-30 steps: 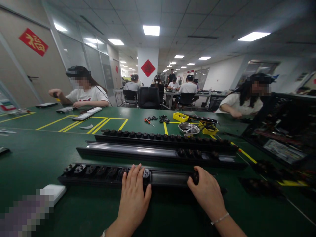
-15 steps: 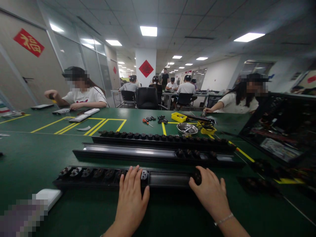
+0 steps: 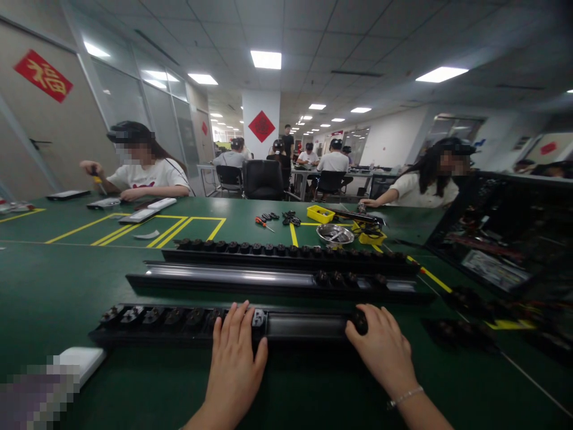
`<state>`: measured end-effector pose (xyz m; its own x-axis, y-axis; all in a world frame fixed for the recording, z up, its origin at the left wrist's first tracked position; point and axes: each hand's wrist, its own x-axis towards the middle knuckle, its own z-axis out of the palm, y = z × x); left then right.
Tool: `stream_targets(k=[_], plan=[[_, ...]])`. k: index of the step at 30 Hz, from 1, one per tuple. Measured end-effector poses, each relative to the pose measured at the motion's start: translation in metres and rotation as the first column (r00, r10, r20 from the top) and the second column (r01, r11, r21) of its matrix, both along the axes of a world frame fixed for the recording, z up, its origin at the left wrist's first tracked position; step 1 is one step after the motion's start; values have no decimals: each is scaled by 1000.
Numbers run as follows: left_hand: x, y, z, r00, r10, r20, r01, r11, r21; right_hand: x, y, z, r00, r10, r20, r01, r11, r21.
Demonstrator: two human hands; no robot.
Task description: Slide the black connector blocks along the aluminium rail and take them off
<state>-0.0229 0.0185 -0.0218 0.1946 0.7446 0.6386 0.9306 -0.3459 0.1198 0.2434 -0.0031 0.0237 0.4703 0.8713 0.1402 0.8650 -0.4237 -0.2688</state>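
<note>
A black metal channel (image 3: 308, 325) lies on the green table in front of me. Several dark socket modules (image 3: 174, 318) fill its left half, with one light grey socket module (image 3: 258, 318) near the middle. My left hand (image 3: 237, 364) rests across the channel just left of the grey module, fingers stretched out. At the channel's right part, my right hand (image 3: 385, 349) has thumb and fingers around a round black socket module (image 3: 359, 321). Bare channel shows between the two hands. The right hand hides the channel's right end.
Beyond lie a second channel (image 3: 228, 276) with a few modules and a third row of modules (image 3: 277, 248). Farther back are a metal bowl (image 3: 335, 235), a yellow bin (image 3: 320, 214) and a screwdriver (image 3: 264, 223). Loose black parts (image 3: 461, 335) lie right. Two co-workers sit opposite.
The whole view has shifted slightly, so the table things appear a little farther left. Both hands keep nearly the same pose, the right one still around the black socket module.
</note>
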Motion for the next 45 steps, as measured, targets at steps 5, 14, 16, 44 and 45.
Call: stream_targets(k=[5, 14, 16, 44, 45], plan=[[-1, 1, -3, 1000, -1, 1, 1, 1000, 12, -2, -1, -3, 999, -37, -8, 38, 998, 57], [0, 2, -3, 1000, 7, 9, -7, 1000, 0, 10, 2, -7, 1000, -6, -5, 6, 992, 126], [0, 2, -3, 1000, 2, 16, -1, 1000, -13, 13, 2, -7, 1000, 17, 5, -17, 989, 145], [11, -16, 17, 820, -568, -73, 520, 791, -324, 21, 3, -2, 999, 15, -51, -9, 993, 118], [11, -16, 17, 818, -571, -70, 523, 789, -322, 21, 3, -2, 998, 17, -54, -10, 992, 125]])
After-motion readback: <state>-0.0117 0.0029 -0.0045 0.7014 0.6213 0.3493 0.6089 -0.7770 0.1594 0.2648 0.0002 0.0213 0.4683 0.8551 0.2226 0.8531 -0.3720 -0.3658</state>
